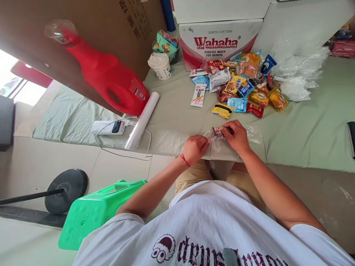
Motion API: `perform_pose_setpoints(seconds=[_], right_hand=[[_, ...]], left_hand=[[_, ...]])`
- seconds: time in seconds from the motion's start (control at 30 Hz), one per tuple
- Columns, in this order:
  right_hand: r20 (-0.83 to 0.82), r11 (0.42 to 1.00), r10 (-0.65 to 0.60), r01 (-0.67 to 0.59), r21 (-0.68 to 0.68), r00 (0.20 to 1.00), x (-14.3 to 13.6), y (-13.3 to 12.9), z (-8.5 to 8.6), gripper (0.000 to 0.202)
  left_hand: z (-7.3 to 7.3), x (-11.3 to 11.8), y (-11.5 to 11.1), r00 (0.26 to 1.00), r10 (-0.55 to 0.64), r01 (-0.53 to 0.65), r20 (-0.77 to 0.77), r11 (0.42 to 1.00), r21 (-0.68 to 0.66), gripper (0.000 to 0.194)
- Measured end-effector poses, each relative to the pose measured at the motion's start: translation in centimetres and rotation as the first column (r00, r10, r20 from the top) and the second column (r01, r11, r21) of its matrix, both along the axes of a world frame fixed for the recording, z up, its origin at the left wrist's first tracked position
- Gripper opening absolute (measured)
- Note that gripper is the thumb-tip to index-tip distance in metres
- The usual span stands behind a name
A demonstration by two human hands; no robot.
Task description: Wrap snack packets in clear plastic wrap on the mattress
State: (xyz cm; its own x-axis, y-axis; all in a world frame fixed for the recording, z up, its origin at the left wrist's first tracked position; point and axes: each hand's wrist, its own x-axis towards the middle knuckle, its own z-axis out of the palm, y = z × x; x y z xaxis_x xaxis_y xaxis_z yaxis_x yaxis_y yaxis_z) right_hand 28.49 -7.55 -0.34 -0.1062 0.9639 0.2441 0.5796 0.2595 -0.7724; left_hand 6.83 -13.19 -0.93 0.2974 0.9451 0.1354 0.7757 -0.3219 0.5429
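Note:
Near the table's front edge, my left hand (196, 148) is closed on clear plastic film (213, 142), its fingers curled at the film's left side. A small brown-red snack packet (217, 131) lies in or on this film, between my hands. My right hand (237, 137) pinches the right end of the packet, and part of it is hidden under the fingers. More crinkled film stretches out to the right of that hand. Just beyond my hands is a heap of wrapped snacks (235, 85), with a yellow packet (222, 110) at its near side.
Behind the heap stands a Wahaha carton (222, 42). Crumpled clear bags (298, 70) are piled at the right. To the left are a film roll (142, 120), a white power bank (108, 127) with a cable, a red jug (111, 77) and a paper cup (160, 66). A green stool (94, 210) is below.

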Motion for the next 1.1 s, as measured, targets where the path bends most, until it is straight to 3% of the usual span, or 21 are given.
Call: perform_pose_setpoints(seconds=[0.07, 0.17, 0.23, 0.33, 0.47, 0.53, 0.57, 0.67, 0.73, 0.8, 0.9, 0.97, 1.03, 1.1], right_hand=[[0.019, 1.0, -0.014, 0.014, 0.0, 1.0, -0.1, 0.1, 0.1, 0.025], [0.056, 0.999, -0.044, 0.044, 0.001, 0.997, -0.4, 0.2, -0.1, 0.028], [0.085, 0.997, -0.081, 0.08, 0.014, 0.993, -0.6, 0.4, -0.4, 0.029], [0.143, 0.99, -0.134, 0.126, 0.058, 0.981, -1.0, 0.5, -0.9, 0.028], [0.193, 0.984, -0.151, 0.129, 0.124, 0.97, -1.3, 0.4, -1.3, 0.027], [0.204, 0.982, -0.149, 0.12, 0.145, 0.968, -1.3, 0.2, -1.3, 0.026], [0.209, 0.982, -0.148, 0.118, 0.148, 0.967, -1.2, 0.2, -1.4, 0.026], [0.207, 0.985, -0.14, 0.115, 0.13, 0.968, -1.0, 0.2, -1.3, 0.026], [0.185, 0.989, -0.126, 0.108, 0.105, 0.975, -0.9, 0.3, -1.2, 0.027], [0.156, 0.992, -0.114, 0.103, 0.072, 0.981, -0.9, 0.4, -1.0, 0.03], [0.15, 0.993, -0.116, 0.114, 0.021, 0.982, -0.9, 0.7, -0.8, 0.034], [0.158, 0.991, -0.135, 0.134, 0.016, 0.978, -1.0, 0.7, -0.8, 0.035], [0.155, 0.988, -0.154, 0.149, 0.044, 0.976, -1.2, 0.6, -0.9, 0.036], [0.15, 0.984, -0.169, 0.158, 0.082, 0.974, -1.4, 0.4, -1.1, 0.036]], left_hand=[[0.0, 0.0, 0.4, 0.972, 0.18, -0.17, 0.148, 0.982, -0.079, 0.048], [0.3, -0.3, 1.4, 0.859, 0.459, -0.415, 0.229, 0.884, -0.216, 0.048], [0.7, -0.5, 1.7, 0.797, 0.544, -0.498, 0.263, 0.838, -0.225, 0.041], [1.4, -0.7, 1.0, 0.834, 0.428, -0.441, 0.348, 0.896, -0.046, 0.019], [2.0, -0.3, -1.1, 0.975, 0.046, -0.083, 0.215, 0.983, 0.162, 0.054], [1.8, 0.3, -1.4, 0.991, -0.046, 0.023, 0.124, 0.983, 0.18, 0.062], [1.6, 0.6, -1.3, 0.993, -0.047, 0.027, 0.109, 0.984, 0.178, 0.057], [0.7, 1.2, 0.1, 0.975, 0.139, -0.163, 0.173, 0.978, 0.13, 0.025], [0.2, 1.1, 1.5, 0.916, 0.344, -0.358, 0.207, 0.933, 0.036, 0.031], [-0.2, 0.6, 2.7, 0.857, 0.483, -0.478, 0.178, 0.875, -0.075, 0.033], [-0.5, 0.1, 3.8, 0.827, 0.552, -0.539, 0.11, 0.833, -0.124, 0.027], [-0.6, 0.1, 3.8, 0.792, 0.603, -0.599, 0.096, 0.798, -0.067, 0.02], [-0.6, 0.5, 3.4, 0.763, 0.64, -0.642, 0.093, 0.767, -0.01, 0.025], [-0.7, 1.1, 2.9, 0.784, 0.615, -0.619, 0.08, 0.785, 0.035, 0.031]])
